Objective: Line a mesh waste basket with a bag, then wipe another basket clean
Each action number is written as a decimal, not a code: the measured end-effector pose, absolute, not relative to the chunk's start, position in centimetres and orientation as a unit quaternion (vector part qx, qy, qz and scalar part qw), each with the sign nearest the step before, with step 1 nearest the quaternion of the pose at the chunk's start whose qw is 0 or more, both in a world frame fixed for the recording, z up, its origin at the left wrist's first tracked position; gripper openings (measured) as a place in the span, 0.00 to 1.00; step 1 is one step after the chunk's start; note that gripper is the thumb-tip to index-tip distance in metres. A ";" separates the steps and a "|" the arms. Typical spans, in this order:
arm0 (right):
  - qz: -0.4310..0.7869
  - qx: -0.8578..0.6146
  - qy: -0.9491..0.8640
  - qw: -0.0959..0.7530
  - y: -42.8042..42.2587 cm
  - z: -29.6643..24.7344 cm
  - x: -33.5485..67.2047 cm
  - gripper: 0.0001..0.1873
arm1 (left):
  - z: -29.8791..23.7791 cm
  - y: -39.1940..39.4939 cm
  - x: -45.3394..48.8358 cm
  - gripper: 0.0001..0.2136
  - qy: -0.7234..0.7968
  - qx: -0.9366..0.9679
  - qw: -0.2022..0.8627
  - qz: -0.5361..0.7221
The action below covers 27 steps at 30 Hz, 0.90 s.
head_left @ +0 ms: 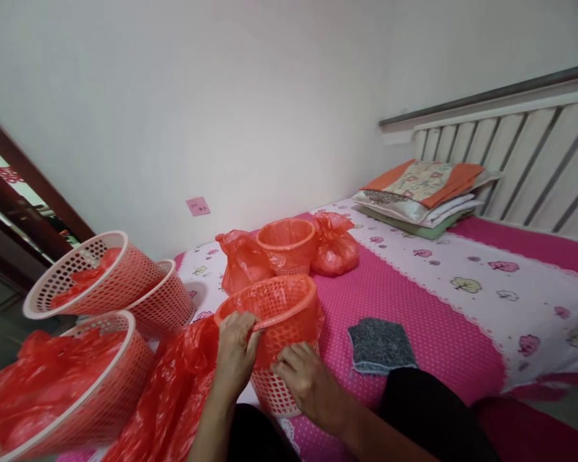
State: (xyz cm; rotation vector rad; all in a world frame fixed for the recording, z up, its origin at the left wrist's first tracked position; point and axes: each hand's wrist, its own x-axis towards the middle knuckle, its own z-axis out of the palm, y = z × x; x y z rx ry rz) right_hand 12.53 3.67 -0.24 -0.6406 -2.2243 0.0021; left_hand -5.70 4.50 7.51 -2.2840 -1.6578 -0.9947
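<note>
In front of me stands a pink plastic basket (275, 391), upright on the bed, with a red plastic bag (293, 327) lining it and folded down over its rim. My left hand (236, 343) grips the near left rim, fingers closed on the bag's edge there. Lower on the near side, my right hand (301, 375) has its fingers closed on the bag's overhanging edge against the basket wall. A loose heap of red plastic bag (173, 391) lies to the left of my left arm.
Behind stands another lined basket (289, 247) between two red bundled bags (245, 260) (334, 247). Several pink baskets (139, 269) lean at left. A folded grey cloth (381, 345) lies right; folded bedding (419, 196) is stacked by the radiator (525, 160).
</note>
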 end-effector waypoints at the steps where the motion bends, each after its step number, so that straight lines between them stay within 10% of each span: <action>1: 0.012 -0.248 -0.885 0.394 3.5 -0.3 12.7 0.10 | 7.4 4.5 -5.8 0.15 -0.551 -0.761 0.074 -0.335; 10: 0.271 -0.377 -0.651 0.600 6.4 -1.3 17.2 0.09 | 7.3 3.7 -7.2 0.16 -0.545 -0.758 0.041 -0.356; 17: 0.614 -0.413 -0.350 0.574 10.8 -4.2 17.6 0.28 | 6.5 2.8 -8.1 0.16 -0.544 -0.752 0.031 -0.371; 27: 0.540 -0.438 -0.340 0.634 12.0 -4.8 18.6 0.23 | 6.9 1.7 -8.5 0.16 -0.537 -0.763 0.024 -0.359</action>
